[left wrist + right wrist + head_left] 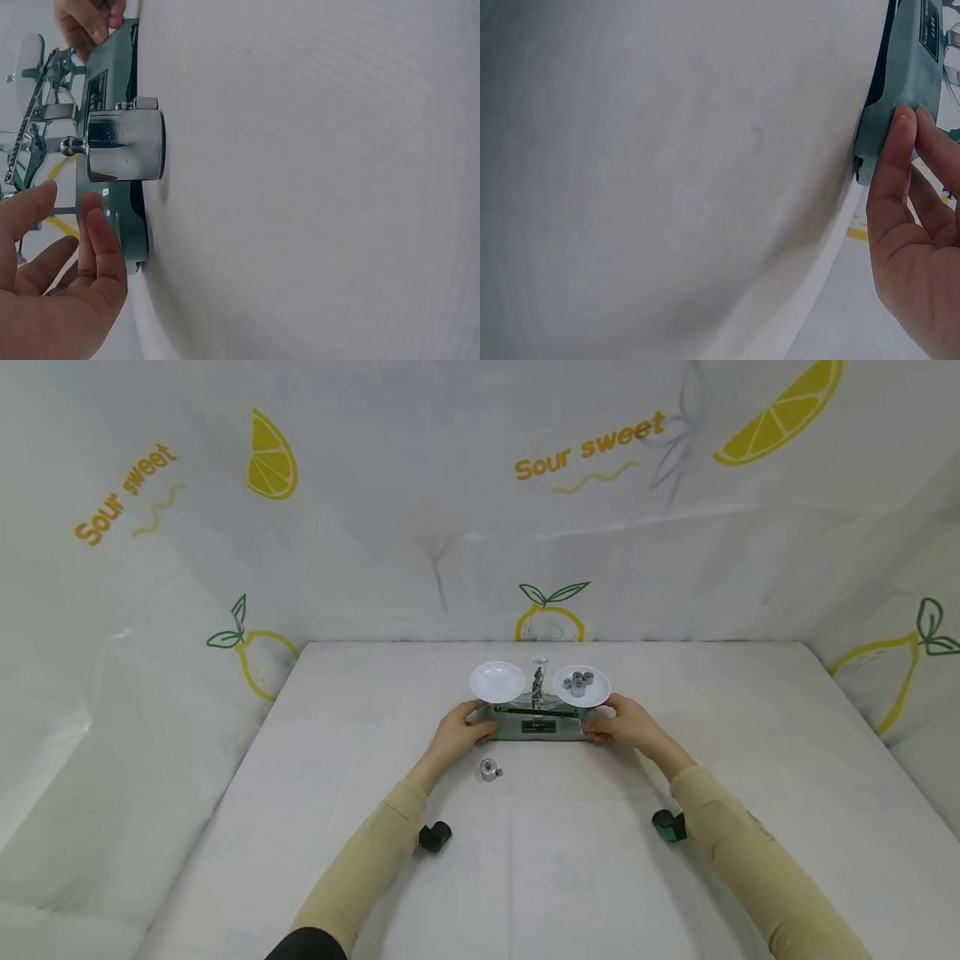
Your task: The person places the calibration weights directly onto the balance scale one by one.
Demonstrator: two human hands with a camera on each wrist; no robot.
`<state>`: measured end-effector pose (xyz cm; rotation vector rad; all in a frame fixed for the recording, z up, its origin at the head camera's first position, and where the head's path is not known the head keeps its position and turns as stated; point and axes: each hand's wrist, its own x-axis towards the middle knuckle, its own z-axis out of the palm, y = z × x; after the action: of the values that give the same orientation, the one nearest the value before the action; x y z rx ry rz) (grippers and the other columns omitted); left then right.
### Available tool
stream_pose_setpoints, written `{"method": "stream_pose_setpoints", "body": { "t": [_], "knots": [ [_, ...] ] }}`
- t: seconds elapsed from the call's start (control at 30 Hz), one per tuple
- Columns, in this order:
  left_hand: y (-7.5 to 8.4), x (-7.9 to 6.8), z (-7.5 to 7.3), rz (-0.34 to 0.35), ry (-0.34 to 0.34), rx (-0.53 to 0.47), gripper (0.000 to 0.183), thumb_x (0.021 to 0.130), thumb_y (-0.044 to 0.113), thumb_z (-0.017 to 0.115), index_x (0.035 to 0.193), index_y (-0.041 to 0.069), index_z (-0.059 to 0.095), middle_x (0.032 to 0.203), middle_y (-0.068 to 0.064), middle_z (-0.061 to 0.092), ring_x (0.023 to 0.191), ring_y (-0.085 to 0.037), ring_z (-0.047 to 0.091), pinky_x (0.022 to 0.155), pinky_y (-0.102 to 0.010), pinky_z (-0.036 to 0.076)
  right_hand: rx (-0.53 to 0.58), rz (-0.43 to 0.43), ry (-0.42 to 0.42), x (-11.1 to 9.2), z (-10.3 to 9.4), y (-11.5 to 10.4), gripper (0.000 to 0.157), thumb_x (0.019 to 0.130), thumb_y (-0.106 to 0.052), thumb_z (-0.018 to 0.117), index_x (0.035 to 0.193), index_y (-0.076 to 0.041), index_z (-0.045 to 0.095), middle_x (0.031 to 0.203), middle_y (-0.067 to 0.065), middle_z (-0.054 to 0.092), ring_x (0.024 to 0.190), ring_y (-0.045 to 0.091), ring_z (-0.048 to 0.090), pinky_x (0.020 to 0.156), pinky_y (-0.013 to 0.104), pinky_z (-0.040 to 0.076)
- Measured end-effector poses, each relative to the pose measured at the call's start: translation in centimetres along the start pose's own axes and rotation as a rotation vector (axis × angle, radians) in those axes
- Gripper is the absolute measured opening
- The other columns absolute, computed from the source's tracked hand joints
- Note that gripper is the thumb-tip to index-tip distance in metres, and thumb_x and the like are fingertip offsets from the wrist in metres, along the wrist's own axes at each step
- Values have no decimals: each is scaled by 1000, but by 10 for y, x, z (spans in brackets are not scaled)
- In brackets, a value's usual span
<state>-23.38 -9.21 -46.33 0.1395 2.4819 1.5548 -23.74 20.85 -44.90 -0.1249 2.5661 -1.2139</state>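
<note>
A green-grey balance scale [517, 727] stands near the back of the table, its beam sloping slightly down to the right. The left hand [468, 727] grips the left end of its base. At the opposite end the right hand [626, 724] holds the base, fingertips against the corner as the right wrist view shows. Several small metal weights [578, 688] sit on the white right pan [602, 693]. The left pan [497, 681] is white too. In front of the base stands a shiny cylindrical weight [124, 146] with a knob, a smaller weight [146, 103] beside it.
The white table [540, 860] spreads out in front of the scale. Behind it rises a white backdrop [405, 527] printed with lemons and lettering. Black camera mounts [435, 837] show at both wrists.
</note>
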Motion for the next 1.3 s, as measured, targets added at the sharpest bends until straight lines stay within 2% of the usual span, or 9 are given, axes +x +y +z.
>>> {"method": "stream_pose_setpoints", "body": {
  "t": [0.1,0.23,0.37,0.5,0.67,0.8,1.03,1.3],
  "knots": [
    [3,-5,-2,19,-14,1,52,86,26,66,133,11,50,118,-12,61,78,-12,66,71,-24,52,-13,-3,3,0,0,0,61,85,-20,66,134,6,41,123,26,54,74,8,63,83,31,48],
    [5,-14,-6,23,-39,-7,49,86,28,65,129,10,52,128,-11,55,83,-14,65,74,-26,53,-8,-2,-1,-2,0,-1,61,85,-19,66,134,7,40,120,26,55,72,8,63,85,33,47],
    [7,-24,-12,21,-61,14,43,86,28,66,123,9,56,123,-9,59,87,-16,63,75,-29,53,-4,-3,-3,-2,1,-2,62,85,-19,66,134,8,40,118,26,56,72,8,62,87,35,45],
    [8,-35,-16,30,-123,88,39,84,29,67,119,12,59,121,-5,61,92,-15,61,74,-28,50,-5,-9,1,-2,1,-2,61,85,-19,66,133,8,40,119,26,56,71,8,62,85,34,46],
    [6,-43,-16,90,-190,145,38,82,25,71,114,8,61,118,-9,62,89,-14,63,71,-25,49,-9,-11,8,-2,0,-1,59,85,-20,67,131,7,42,116,25,58,71,7,62,86,35,45],
    [4,-45,-13,95,-190,169,35,79,22,73,109,7,63,111,-10,65,84,-12,63,67,-23,49,-15,-17,9,-1,0,-1,58,85,-21,67,130,7,43,113,23,59,71,7,62,90,37,42],
    [1,-47,-10,89,-183,211,29,75,19,76,100,9,66,96,-5,67,77,-9,58,65,-22,47,-3,-31,4,-1,0,0,57,85,-19,66,130,7,43,117,25,56,71,7,62,85,33,45],
    [-2,-48,-10,64,-201,207,27,75,20,77,98,11,66,85,-2,65,73,-9,56,65,-22,46,15,-22,4,-1,2,-2,59,86,-19,65,132,7,41,118,26,55,72,8,62,79,28,48]
  ]
}}
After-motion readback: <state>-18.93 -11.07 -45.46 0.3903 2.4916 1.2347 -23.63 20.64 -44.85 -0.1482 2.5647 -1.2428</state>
